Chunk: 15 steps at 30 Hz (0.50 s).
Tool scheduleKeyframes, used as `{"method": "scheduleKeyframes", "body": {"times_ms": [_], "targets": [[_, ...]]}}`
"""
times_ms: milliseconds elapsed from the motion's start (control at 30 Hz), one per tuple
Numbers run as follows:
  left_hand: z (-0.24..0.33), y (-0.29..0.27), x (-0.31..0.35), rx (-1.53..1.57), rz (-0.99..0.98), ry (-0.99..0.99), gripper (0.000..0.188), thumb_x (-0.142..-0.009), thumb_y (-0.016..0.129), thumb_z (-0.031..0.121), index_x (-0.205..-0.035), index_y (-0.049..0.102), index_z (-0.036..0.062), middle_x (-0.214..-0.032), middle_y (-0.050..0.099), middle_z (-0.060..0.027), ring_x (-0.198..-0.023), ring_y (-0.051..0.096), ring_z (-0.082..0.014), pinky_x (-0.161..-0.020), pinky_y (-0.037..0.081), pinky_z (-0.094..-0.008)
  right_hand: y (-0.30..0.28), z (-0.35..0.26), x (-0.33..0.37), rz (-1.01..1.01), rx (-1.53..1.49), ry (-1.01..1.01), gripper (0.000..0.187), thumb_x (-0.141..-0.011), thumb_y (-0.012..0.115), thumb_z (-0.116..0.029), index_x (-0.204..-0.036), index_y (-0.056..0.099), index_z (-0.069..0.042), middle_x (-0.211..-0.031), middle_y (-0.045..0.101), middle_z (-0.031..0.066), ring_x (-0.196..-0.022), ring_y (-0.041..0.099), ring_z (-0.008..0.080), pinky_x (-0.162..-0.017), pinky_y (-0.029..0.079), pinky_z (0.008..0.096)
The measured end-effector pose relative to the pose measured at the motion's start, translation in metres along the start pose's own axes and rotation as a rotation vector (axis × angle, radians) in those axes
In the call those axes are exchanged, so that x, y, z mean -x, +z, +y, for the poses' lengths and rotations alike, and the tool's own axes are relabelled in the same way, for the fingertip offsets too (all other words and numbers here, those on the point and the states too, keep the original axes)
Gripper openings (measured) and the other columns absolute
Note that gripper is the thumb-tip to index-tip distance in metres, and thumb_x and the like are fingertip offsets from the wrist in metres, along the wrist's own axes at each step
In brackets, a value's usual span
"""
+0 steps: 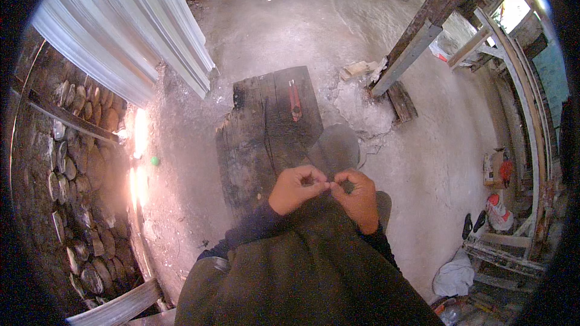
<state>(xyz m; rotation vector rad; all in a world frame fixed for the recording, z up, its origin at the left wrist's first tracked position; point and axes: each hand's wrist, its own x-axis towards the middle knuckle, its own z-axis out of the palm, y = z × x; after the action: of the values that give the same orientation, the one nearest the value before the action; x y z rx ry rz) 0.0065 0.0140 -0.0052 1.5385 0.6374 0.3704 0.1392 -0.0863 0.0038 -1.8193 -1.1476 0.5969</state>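
Note:
My left hand [297, 189] and my right hand [356, 199] meet over my lap, thumb and forefinger pinched on each, fingertips touching or almost so. Whatever lies between the fingertips is too small to make out. Just beyond them is a dark, worn wooden board [248, 139] on the floor. On its far right part rests a slim red hand tool [295, 101] with a pale forked end, apart from both hands. A rounded grey shape [338, 145] shows right beyond my fingers; I cannot tell what it is.
Pale corrugated sheets [139, 30] lean at the far left, above stacked firewood [90, 187]. A wooden post [417, 36] stands on a rough base at the right. Along the right side are a wooden frame [531, 133] and a white sack [453, 274]. A green ball [155, 160] lies left.

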Motion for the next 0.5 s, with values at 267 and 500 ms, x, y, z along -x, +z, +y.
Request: {"method": "scheduleKeyframes", "body": {"times_ms": [267, 500], "targets": [[-0.006, -0.004, -0.004, -0.063, -0.1, -0.016, 0.014, -0.075, 0.063, 0.014, -0.079, 0.057, 0.0026, -0.082, 0.057, -0.0018, -0.073, 0.05, -0.0077, -0.067, 0.04, -0.0215, 0.01, 0.005, 0.001, 0.069, 0.146, -0.118, 0.012, -0.065, 0.061, -0.005, -0.071, 0.051, -0.003, -0.068, 0.052, 0.0087, -0.066, 0.052, 0.021, -0.063, 0.041, 0.0288], [-0.006, -0.015, 0.001, 0.4, -0.127, -0.018, 0.018, -0.074, 0.062, 0.014, -0.084, 0.054, 0.0023, -0.088, 0.057, -0.0086, -0.084, 0.053, -0.0183, -0.08, 0.039, -0.0282, 0.006, 0.012, -0.004, 0.111, 0.263, -0.165, 0.01, -0.065, 0.061, -0.005, -0.072, 0.053, -0.002, -0.067, 0.054, 0.0086, -0.066, 0.055, 0.0202, -0.062, 0.043, 0.0283]]}}
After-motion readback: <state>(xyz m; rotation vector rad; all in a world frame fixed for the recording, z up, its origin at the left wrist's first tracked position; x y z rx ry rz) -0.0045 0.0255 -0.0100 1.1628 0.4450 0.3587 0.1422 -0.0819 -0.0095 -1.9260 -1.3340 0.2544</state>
